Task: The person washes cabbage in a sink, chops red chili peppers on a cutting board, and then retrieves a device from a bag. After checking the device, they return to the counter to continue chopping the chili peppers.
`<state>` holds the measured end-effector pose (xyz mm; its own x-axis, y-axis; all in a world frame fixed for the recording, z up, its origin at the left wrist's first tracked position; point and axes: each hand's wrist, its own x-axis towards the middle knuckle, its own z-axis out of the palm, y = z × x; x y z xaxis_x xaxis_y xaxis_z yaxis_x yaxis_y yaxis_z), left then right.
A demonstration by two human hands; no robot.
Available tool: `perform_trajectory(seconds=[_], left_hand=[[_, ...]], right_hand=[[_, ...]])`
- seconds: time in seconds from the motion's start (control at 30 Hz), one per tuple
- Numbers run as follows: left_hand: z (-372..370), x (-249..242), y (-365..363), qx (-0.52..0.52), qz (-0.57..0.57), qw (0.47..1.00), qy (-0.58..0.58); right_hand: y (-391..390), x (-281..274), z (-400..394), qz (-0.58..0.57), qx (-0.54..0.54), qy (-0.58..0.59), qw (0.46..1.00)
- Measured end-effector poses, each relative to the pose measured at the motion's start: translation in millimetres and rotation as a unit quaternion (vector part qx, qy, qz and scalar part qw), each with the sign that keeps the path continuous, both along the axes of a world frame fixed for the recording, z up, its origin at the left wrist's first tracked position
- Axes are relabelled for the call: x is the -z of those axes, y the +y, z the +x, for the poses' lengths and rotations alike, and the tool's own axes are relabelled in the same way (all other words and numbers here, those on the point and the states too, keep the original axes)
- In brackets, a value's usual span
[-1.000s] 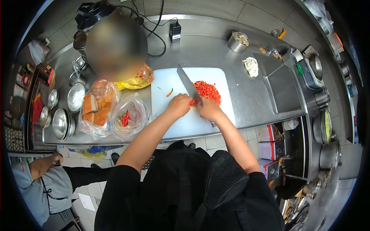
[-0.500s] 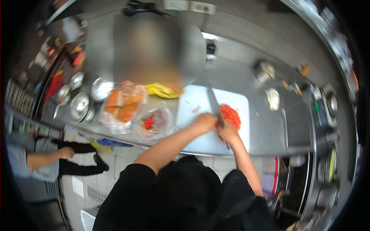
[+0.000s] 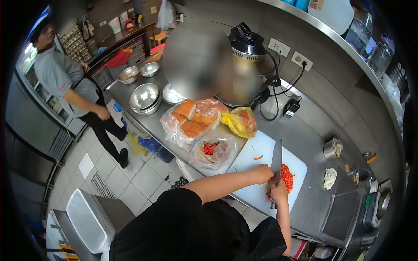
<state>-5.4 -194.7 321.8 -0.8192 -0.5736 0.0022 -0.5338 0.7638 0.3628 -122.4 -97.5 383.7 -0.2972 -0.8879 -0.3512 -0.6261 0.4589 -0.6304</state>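
Observation:
My right hand point(image 3: 278, 191) is wrapped round the handle of a large kitchen knife point(image 3: 277, 157), its blade pointing away from me over a white cutting board point(image 3: 297, 163). A heap of finely chopped red pepper point(image 3: 286, 177) lies on the board to the right of the blade. Close along the blade's left side is my left hand point(image 3: 262, 174), fingers curled in; whatever they may hold is hidden. A small orange-red strip point(image 3: 258, 158) rests farther up the board. Left of the board, a clear plastic bag point(image 3: 224, 158) contains red chili peppers point(image 3: 210, 148).
A bag of orange chunks point(image 3: 190, 119) and a yellow bag point(image 3: 240, 122) lie behind the chilies. Metal bowls point(image 3: 145, 96) stand farther left. A metal cup point(image 3: 333, 149) and a white lump point(image 3: 329, 178) are at right. A person in grey point(image 3: 72, 82) stands beyond the counter's left end.
The view has turned, showing more of the room at left. My right hand keeps hold of the knife, and my left hand stays close beside the blade.

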Motion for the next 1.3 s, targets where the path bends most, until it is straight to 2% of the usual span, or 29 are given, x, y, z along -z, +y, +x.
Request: perform_trajectory(seconds=[0.2, 0.3, 0.43, 0.53, 0.6, 0.63, 0.7, 0.8, 0.87, 0.93, 1.0, 1.1, 1.23, 1.3], left_hand=[[-3, 8, 4, -0.017, -0.035, 0.999, 0.009], [-1, 8, 6, -0.031, -0.012, 0.998, 0.047], [1, 2, 9, -0.030, -0.038, 0.999, 0.014], [1, -2, 10, -0.051, 0.003, 0.999, 0.018], [-1, 3, 6, -0.045, -0.016, 0.999, -0.005], [-6, 7, 7, -0.038, -0.032, 0.999, -0.023], [0, 11, 6, -0.014, -0.031, 0.999, 0.028], [0, 4, 8, -0.015, -0.015, 1.000, 0.002], [0, 0, 1, -0.020, -0.011, 1.000, 0.006], [0, 10, -1, -0.017, 0.009, 1.000, -0.003], [2, 9, -5, -0.007, 0.022, 1.000, 0.010], [5, -7, -4, 0.003, 0.039, 0.999, 0.011], [4, -8, -9, 0.002, 0.050, 0.999, -0.007], [3, -14, -8, 0.004, 0.066, 0.998, -0.019]], right_hand=[[1, -6, 0, 0.002, -0.004, -0.048, 0.999], [5, -9, -1, -0.002, -0.008, -0.054, 0.998], [2, 5, -8, -0.017, -0.009, -0.077, 0.997], [0, 6, -11, -0.023, -0.018, -0.097, 0.995], [0, 13, -15, -0.031, -0.006, -0.099, 0.995], [-2, 11, -13, -0.024, -0.025, -0.079, 0.996], [5, -6, -7, -0.028, -0.034, -0.039, 0.998], [1, -3, -14, -0.028, -0.079, 0.002, 0.997], [2, -3, -12, -0.060, -0.067, 0.022, 0.996], [1, -12, -13, 0.040, -0.056, -0.045, 0.997], [-4, 34, -25, -0.019, -0.055, 0.012, 0.998], [3, -6, -10, 0.013, -0.007, -0.015, 1.000], [0, -8, -10, 0.013, 0.008, -0.034, 0.999], [-2, -11, -11, 0.033, -0.018, -0.048, 0.998]])
